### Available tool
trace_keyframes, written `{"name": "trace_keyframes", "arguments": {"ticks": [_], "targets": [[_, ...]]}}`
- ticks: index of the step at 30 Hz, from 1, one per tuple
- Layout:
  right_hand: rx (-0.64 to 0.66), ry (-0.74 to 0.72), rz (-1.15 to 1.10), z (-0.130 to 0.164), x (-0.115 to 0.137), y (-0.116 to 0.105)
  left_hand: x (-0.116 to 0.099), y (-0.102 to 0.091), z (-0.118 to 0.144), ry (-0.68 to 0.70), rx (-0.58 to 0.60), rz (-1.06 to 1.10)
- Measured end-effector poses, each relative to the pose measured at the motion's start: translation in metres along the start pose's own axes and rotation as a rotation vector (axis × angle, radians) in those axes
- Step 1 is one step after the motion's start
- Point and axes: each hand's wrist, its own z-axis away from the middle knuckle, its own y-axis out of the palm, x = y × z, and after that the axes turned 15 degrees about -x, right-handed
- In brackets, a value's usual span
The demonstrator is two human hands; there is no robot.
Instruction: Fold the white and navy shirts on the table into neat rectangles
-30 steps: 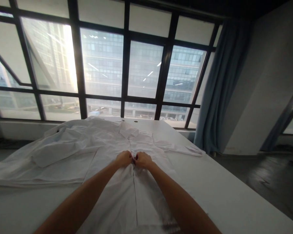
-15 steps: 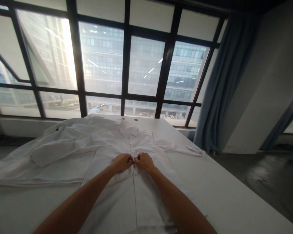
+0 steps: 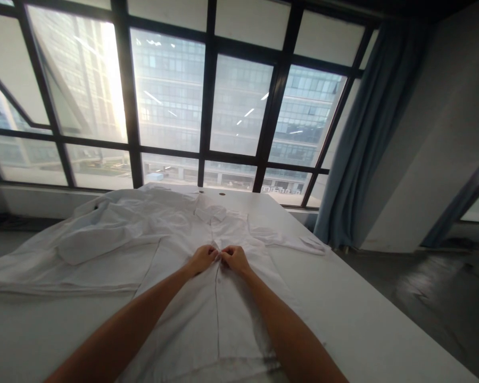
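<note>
Shirt (image 3: 207, 298): white, laid flat and face up along the middle of the table (image 3: 383, 319), collar (image 3: 211, 213) toward the far edge by the window, hem toward the near edge.
Front opening: runs down the shirt's centre line; both hands meet on it about halfway between collar and hem.
Left hand (image 3: 201, 259): fingers curled narrow, pinching the left edge of the opening; whether a button is in the pinch cannot be told.
Right hand (image 3: 234, 258): fingers curled narrow, pinching the right edge, fingertips touching those of the left hand.
Second garment (image 3: 88, 250): white, spread over the left part of the table, overlapping the shirt's left shoulder.
Curtain (image 3: 359, 133): blue-grey, hanging beyond the far right corner.
Handling note: judged to be buttoning work; keep the two edges level and overlapped, hold the fabric taut close to the fastening, and press the cloth flat on the table so no twist forms.
</note>
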Motion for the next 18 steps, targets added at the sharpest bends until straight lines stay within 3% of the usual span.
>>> {"name": "trace_keyframes", "arguments": {"ticks": [4, 18], "targets": [[0.052, 0.021, -0.083, 0.001, -0.003, 0.000, 0.003, 0.002, -0.001, -0.006, 0.061, 0.030], [0.018, -0.122, 0.032, 0.006, 0.004, -0.001, 0.010, 0.008, -0.003, -0.077, 0.013, 0.010]]}}
